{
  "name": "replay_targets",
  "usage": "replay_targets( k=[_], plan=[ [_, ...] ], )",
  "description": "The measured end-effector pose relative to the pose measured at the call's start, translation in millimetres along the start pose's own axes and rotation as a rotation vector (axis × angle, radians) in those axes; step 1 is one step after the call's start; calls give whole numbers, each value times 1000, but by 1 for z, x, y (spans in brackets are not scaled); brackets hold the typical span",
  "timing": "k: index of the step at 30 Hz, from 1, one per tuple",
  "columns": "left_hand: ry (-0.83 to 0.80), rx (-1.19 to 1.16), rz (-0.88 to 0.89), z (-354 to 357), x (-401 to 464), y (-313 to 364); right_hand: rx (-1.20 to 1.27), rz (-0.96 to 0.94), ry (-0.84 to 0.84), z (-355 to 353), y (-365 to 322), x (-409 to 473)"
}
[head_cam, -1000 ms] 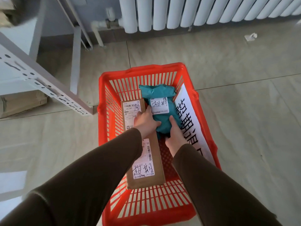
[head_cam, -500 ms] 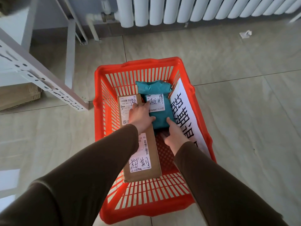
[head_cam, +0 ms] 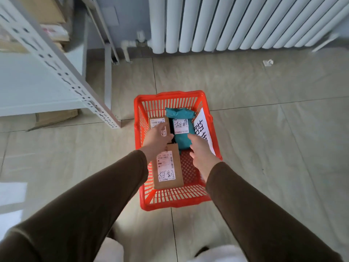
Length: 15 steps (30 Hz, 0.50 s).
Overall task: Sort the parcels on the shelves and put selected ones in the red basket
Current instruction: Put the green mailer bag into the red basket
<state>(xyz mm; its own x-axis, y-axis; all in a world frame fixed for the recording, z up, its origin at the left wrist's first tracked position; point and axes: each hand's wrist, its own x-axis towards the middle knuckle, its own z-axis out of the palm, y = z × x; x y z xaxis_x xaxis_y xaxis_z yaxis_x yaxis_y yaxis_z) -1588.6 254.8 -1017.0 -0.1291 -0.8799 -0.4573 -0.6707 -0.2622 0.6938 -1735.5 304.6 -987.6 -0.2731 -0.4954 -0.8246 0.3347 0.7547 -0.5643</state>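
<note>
The red basket [head_cam: 170,202] stands on the floor below me. Inside it lie a teal bagged parcel [head_cam: 184,140] with a white label, a small brown box [head_cam: 154,122] at the far left, and a longer brown box [head_cam: 177,167] nearer me. A white paper sign [head_cam: 204,129] leans on the basket's right wall. My left hand [head_cam: 156,140] hovers with relaxed fingers over the small box and holds nothing. Just above the teal parcel's near end my right hand [head_cam: 201,151] hangs loose and empty.
A white metal shelf rack [head_cam: 62,69] stands at the left with cardboard boxes [head_cam: 54,118] under and behind it. A white radiator [head_cam: 236,23] runs along the far wall. Tiled floor surrounds the basket. A small scrap [head_cam: 268,62] lies near the radiator.
Both hands have let go of the teal parcel and lifted back from it. The view has pulled up and away from the basket.
</note>
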Motion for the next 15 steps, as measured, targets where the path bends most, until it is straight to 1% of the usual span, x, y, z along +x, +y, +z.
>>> replay_targets(
  k=[4,6,10,15],
  plan=[
    [28,-74,-6,-75,-66,57,-282,-178,-41,17,-56,-106],
    [67,-133,-17,-121,-103,90,-418,-300,-74,28,-89,-166],
    [167,-248,-27,-225,-191,154,-557,-464,-141,57,-154,-290],
    [294,-346,-51,-349,-306,200,-774,-725,-318,100,-210,-434]
  ],
)
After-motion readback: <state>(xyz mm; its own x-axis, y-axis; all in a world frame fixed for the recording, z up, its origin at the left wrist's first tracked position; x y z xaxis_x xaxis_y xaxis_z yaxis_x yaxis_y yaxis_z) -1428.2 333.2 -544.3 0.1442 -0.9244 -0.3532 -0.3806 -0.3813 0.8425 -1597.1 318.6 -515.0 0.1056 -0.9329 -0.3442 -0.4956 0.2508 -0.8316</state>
